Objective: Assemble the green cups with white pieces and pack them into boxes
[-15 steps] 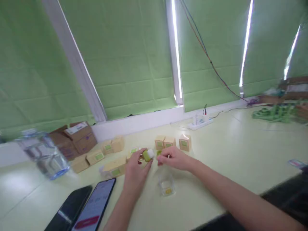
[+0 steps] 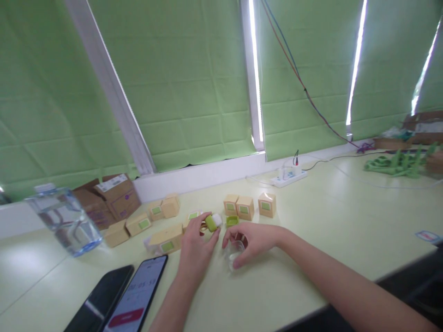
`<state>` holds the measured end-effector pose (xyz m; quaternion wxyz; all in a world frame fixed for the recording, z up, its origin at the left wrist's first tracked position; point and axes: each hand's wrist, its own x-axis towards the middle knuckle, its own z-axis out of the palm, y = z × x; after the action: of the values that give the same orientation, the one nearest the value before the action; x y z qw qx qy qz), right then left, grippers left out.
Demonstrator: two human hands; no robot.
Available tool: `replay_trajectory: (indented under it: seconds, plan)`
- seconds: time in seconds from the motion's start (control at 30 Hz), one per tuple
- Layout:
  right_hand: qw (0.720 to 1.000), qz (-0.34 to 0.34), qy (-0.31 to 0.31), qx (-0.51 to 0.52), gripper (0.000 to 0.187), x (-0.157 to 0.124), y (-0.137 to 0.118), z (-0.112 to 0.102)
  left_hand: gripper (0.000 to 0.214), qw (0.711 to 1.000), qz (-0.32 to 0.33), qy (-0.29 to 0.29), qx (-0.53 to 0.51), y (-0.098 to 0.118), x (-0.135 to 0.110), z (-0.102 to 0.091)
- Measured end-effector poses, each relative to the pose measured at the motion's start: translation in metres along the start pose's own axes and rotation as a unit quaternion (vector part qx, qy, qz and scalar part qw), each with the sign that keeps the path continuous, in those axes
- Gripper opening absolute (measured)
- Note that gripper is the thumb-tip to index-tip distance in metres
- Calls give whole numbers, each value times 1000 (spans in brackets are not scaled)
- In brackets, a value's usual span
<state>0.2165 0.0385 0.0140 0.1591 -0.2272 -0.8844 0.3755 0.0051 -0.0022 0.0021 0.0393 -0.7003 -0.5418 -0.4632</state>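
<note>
My left hand [image 2: 198, 237] is closed round a small block, green on one side and white on the other [image 2: 213, 222], holding it just above the table; its exact kind I cannot make out. My right hand [image 2: 251, 242] has its fingers round the rim of a small clear plastic container [image 2: 234, 256], thumb on the near side. Between and beyond the hands lies a small green open-topped piece [image 2: 232, 221]. Behind my left hand sit pale boxes with green labels, one long box [image 2: 166, 240] being closest.
More pale boxes stand at the back [image 2: 245, 208] and left [image 2: 138, 224]. Two phones lie front left, one with a lit screen [image 2: 141, 288]. A water bottle [image 2: 67, 221] and cardboard box [image 2: 117, 196] stand at left. A power strip [image 2: 290, 177] lies by the wall.
My right hand has left the green piece on the table and moved nearer to me, taking hold of the clear container. My left hand keeps its hold almost unmoved.
</note>
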Motion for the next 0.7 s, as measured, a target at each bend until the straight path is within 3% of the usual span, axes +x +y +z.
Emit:
replay_trajectory:
  seconds: [0.23,0.5,0.7]
  plan:
    - [985,-4,168,32,59,7,9,5,42,999,8,-14,-28,2,0,-1]
    - [968,-23,244,62,67,11,10,2,43,998,20,-46,-48,0,1,2]
    - [950,-11,298,95,60,13,12,-2,44,992,19,-78,-99,-5,0,4]
